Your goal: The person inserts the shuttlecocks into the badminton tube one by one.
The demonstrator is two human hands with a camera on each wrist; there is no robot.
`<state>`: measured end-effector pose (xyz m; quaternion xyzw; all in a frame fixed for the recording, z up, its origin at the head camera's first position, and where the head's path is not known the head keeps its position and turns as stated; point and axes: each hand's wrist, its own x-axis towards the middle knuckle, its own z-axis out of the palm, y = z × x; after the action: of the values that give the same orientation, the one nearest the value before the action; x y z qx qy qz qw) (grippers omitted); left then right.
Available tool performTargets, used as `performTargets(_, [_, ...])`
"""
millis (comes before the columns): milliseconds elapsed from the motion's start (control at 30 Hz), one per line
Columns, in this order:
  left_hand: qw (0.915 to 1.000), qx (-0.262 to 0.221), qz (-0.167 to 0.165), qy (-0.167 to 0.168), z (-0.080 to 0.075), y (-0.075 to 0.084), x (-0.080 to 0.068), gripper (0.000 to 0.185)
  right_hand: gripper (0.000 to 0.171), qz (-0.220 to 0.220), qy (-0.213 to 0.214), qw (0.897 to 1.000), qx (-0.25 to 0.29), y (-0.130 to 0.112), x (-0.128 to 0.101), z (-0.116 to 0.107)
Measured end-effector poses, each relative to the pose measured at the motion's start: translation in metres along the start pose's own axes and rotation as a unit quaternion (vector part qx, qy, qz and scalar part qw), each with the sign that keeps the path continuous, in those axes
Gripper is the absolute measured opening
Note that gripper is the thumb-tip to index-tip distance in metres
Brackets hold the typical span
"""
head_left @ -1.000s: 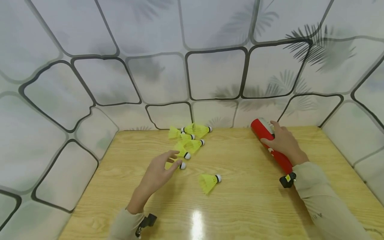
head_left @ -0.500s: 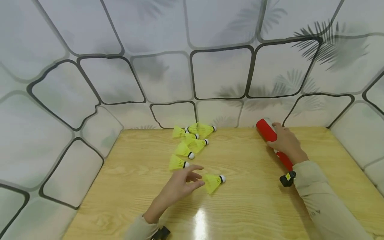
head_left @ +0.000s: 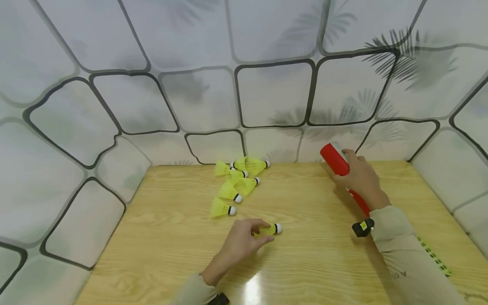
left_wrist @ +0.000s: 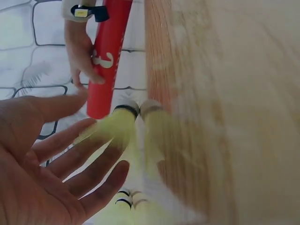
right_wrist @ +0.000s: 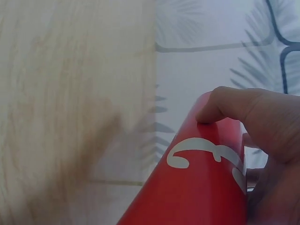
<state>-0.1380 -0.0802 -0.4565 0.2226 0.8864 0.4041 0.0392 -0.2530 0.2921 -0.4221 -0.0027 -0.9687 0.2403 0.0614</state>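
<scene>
A person's left hand (head_left: 242,241) is poised at a lone yellow shuttlecock (head_left: 272,229) lying on its side on a wood-grain worktop (head_left: 171,237), its white tip pointing right. The left wrist view shows the fingers spread and extended, thumb well apart from them; whether they touch the shuttlecock cannot be told. On the other side, the right hand (head_left: 362,180) grips a red tube (head_left: 336,160) marked with white lettering, thumb on one side and fingers on the other, the tube's far end raised above the worktop. Left of the tube, a cluster of shuttlecocks (head_left: 248,185) stretches from the worktop's back edge toward the left hand. Behind stands a pale wall (head_left: 206,101) printed with dark outlines and palm fronds. A yellow-and-black strip (head_left: 434,257) shows beside the right sleeve (head_left: 404,252).
</scene>
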Motion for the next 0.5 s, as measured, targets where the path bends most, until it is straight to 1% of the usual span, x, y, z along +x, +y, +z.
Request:
performTargets(100, [0.9994,0.002,0.014,0.031,0.002,0.000,0.002,0.014,0.083,-0.008,0.024,1.000,0.006,-0.009,-0.002,-0.009])
performTargets(167, [0.9982,0.001,0.031,0.050,0.001,0.000,0.004,0.011,0.083,-0.012,0.040,0.999,0.009,-0.013,-0.003,-0.015])
performTargets(300, [0.9957,-0.009,0.051,0.076,-0.005,-0.003,0.009,0.014,0.084,-0.021,0.068,0.997,0.013,-0.021,-0.005,-0.027])
performTargets(500, [0.9905,-0.023,0.068,0.118,-0.022,-0.007,0.018,0.020,0.083,-0.056,0.115,0.992,0.021,-0.033,-0.011,-0.043])
